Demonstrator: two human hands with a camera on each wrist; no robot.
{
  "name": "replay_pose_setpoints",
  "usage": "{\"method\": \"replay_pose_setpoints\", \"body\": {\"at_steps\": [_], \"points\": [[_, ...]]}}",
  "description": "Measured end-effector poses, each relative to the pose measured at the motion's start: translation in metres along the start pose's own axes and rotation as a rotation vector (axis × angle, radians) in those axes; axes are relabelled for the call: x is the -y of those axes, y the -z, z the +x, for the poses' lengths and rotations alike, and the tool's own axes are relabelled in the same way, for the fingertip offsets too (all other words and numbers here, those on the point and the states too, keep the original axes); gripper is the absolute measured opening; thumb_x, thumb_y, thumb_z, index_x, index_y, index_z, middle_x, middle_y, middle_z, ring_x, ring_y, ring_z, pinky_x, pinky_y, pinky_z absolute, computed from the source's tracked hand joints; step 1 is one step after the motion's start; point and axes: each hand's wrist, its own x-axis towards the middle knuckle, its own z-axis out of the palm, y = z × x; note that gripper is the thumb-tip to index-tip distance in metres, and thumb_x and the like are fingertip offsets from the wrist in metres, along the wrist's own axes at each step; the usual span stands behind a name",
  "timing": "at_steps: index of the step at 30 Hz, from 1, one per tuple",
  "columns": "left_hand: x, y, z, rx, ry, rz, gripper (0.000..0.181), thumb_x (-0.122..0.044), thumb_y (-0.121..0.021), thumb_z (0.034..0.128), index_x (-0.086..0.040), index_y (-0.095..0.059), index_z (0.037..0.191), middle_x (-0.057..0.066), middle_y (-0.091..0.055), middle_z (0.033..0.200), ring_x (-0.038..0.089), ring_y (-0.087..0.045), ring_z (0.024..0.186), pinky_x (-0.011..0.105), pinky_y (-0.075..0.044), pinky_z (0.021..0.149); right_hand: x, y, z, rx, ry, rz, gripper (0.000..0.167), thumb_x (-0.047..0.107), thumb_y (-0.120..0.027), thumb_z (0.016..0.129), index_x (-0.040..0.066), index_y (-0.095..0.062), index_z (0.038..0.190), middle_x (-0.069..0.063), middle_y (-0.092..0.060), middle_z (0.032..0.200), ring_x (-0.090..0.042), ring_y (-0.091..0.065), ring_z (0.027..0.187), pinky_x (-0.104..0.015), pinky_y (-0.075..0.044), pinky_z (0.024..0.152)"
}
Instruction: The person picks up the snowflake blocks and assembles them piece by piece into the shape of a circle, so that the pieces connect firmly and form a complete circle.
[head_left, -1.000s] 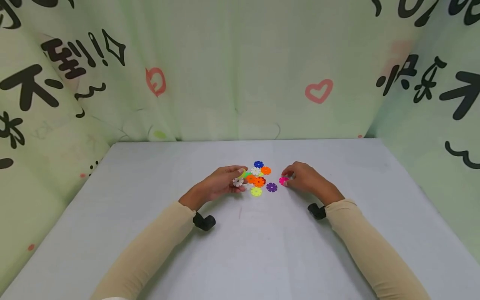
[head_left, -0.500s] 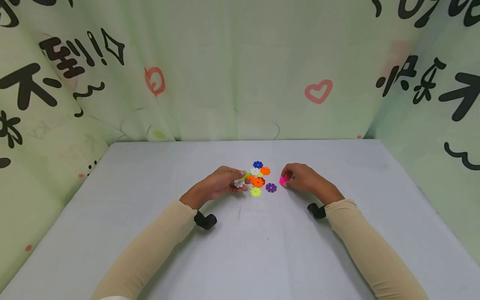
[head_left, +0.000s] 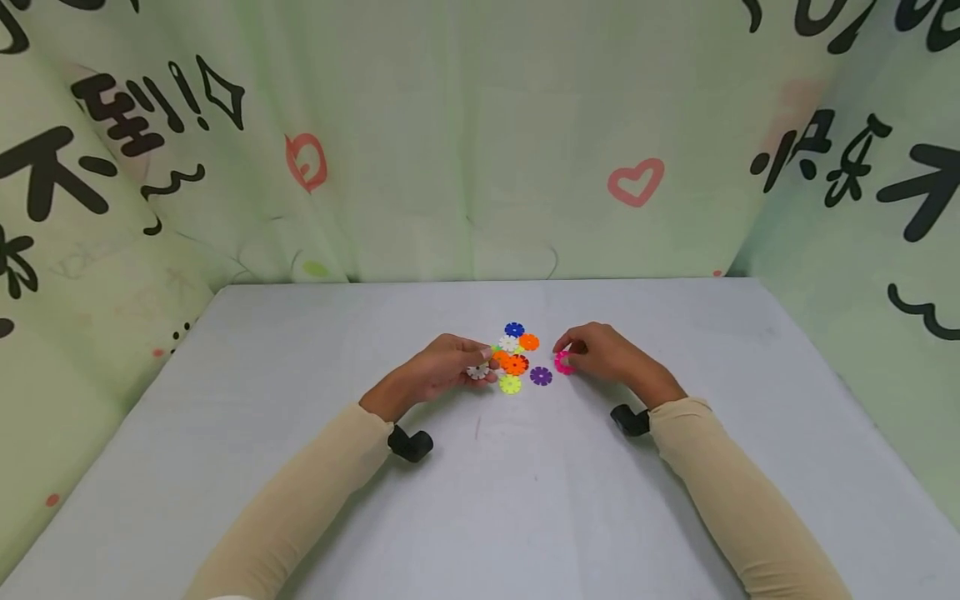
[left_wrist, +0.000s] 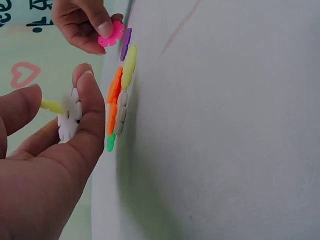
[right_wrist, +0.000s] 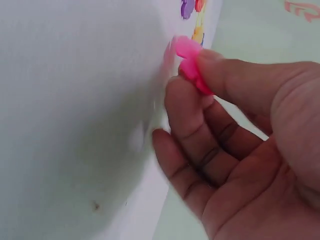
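At the left of a small group of flower-shaped plastic discs, my left hand [head_left: 442,367] holds a white disc [left_wrist: 68,122] between thumb and fingers. A yellow disc [left_wrist: 51,105], seen edge-on in the left wrist view, meets the white one at an angle; whether they are slotted together I cannot tell. My right hand [head_left: 609,354] pinches a pink disc [right_wrist: 192,65] between thumb and fingertips, just right of the group. Between the hands lie orange discs [head_left: 515,364], a purple disc [head_left: 541,376] and a yellow-green disc [head_left: 510,384]. Part of the group is hidden by my left fingers.
Behind the orange discs are a blue disc [head_left: 514,330] and another white disc [head_left: 508,343]. The white table [head_left: 480,500] is bounded by a pale green curtain [head_left: 465,150] at the back and sides. Black wrist cameras [head_left: 410,444] hang below both wrists.
My left hand has turned slightly, and the yellow disc in it shows less in the head view. My right hand has shifted a little left, still pinching the pink disc.
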Motion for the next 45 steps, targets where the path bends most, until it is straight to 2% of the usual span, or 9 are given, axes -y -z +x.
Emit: {"method": "replay_pose_setpoints", "body": {"at_steps": [4, 7, 10, 13, 16, 24, 32, 38, 45], "points": [[0.0, -0.001, 0.0, 0.041, -0.025, -0.007, 0.039, -0.01, -0.057, 0.099, 0.007, -0.052, 0.134, 0.017, -0.066, 0.11, 0.021, -0.068, 0.089, 0.032, -0.053, 0.087, 0.004, 0.0, 0.001, 0.002, 0.053, 0.024, 0.027, 0.001, -0.059, 0.094, 0.002, -0.069, 0.119, -0.01, -0.066, 0.111, -0.028, -0.057, 0.104, -0.042, -0.049, 0.091], [-0.001, -0.002, 0.0, 0.08, -0.05, 0.006, 0.039, -0.01, -0.057, 0.0988, 0.008, -0.052, 0.134, 0.018, -0.066, 0.11, 0.021, -0.067, 0.09, 0.033, -0.052, 0.088, 0.011, 0.0, 0.001, -0.019, 0.08, 0.046, 0.028, 0.002, -0.06, 0.094, 0.002, -0.067, 0.121, -0.01, -0.066, 0.108, -0.027, -0.058, 0.101, -0.041, -0.051, 0.089], [-0.003, -0.003, -0.001, 0.101, -0.061, 0.015, 0.039, -0.01, -0.056, 0.0991, 0.009, -0.053, 0.133, 0.019, -0.065, 0.11, 0.021, -0.067, 0.089, 0.034, -0.052, 0.089, 0.018, 0.0, 0.001, -0.086, 0.086, 0.069, 0.026, 0.002, -0.061, 0.093, 0.003, -0.068, 0.118, -0.009, -0.066, 0.104, -0.025, -0.059, 0.095, -0.037, -0.053, 0.085], [-0.004, -0.004, -0.001, 0.099, -0.055, 0.024, 0.039, -0.009, -0.057, 0.0988, 0.008, -0.052, 0.133, 0.018, -0.065, 0.109, 0.021, -0.066, 0.089, 0.034, -0.052, 0.089, 0.024, 0.0, 0.002, -0.161, 0.083, 0.09, 0.023, 0.001, -0.061, 0.093, 0.004, -0.07, 0.115, -0.01, -0.066, 0.104, -0.025, -0.06, 0.094, -0.037, -0.054, 0.083], [-0.004, -0.004, -0.001, 0.091, -0.049, 0.03, 0.038, -0.009, -0.058, 0.0983, 0.007, -0.054, 0.133, 0.018, -0.066, 0.109, 0.021, -0.067, 0.088, 0.034, -0.052, 0.088, 0.028, 0.0, 0.003, -0.204, 0.082, 0.105, 0.025, 0.001, -0.062, 0.093, 0.004, -0.07, 0.116, -0.01, -0.066, 0.106, -0.026, -0.06, 0.095, -0.037, -0.054, 0.082], [-0.005, -0.006, -0.001, 0.056, -0.041, 0.034, 0.04, -0.01, -0.06, 0.0967, 0.005, -0.054, 0.133, 0.02, -0.064, 0.118, 0.023, -0.068, 0.093, 0.034, -0.052, 0.088, 0.037, -0.004, 0.004, -0.21, 0.138, 0.205, 0.028, 0.002, -0.059, 0.096, 0.002, -0.066, 0.123, -0.011, -0.064, 0.107, -0.024, -0.064, 0.09, -0.038, -0.054, 0.082], [-0.001, -0.009, 0.0, 0.076, -0.086, 0.024, 0.036, -0.008, -0.059, 0.0971, 0.006, -0.056, 0.13, 0.022, -0.062, 0.119, 0.02, -0.067, 0.088, 0.034, -0.052, 0.089, 0.044, -0.012, 0.008, -0.202, 0.164, 0.23, 0.029, 0.0, -0.059, 0.094, 0.003, -0.067, 0.122, -0.011, -0.065, 0.11, -0.024, -0.062, 0.089, -0.035, -0.054, 0.078], [0.0, -0.01, -0.001, 0.12, -0.104, 0.031, 0.036, -0.008, -0.061, 0.0962, 0.005, -0.058, 0.129, 0.022, -0.063, 0.12, 0.02, -0.066, 0.088, 0.035, -0.052, 0.089, 0.048, -0.015, 0.008, -0.171, 0.157, 0.27, 0.024, 0.001, -0.059, 0.094, 0.002, -0.068, 0.117, -0.011, -0.066, 0.109, -0.025, -0.063, 0.093, -0.035, -0.054, 0.083], [0.0, -0.012, -0.001, 0.107, -0.114, 0.031, 0.035, -0.007, -0.06, 0.0963, 0.005, -0.058, 0.129, 0.022, -0.063, 0.121, 0.02, -0.066, 0.087, 0.037, -0.052, 0.089, 0.05, -0.015, 0.008, -0.156, 0.15, 0.275, 0.023, 0.0, -0.058, 0.094, 0.001, -0.068, 0.116, -0.011, -0.067, 0.109, -0.024, -0.064, 0.094, -0.035, -0.054, 0.085]]}}
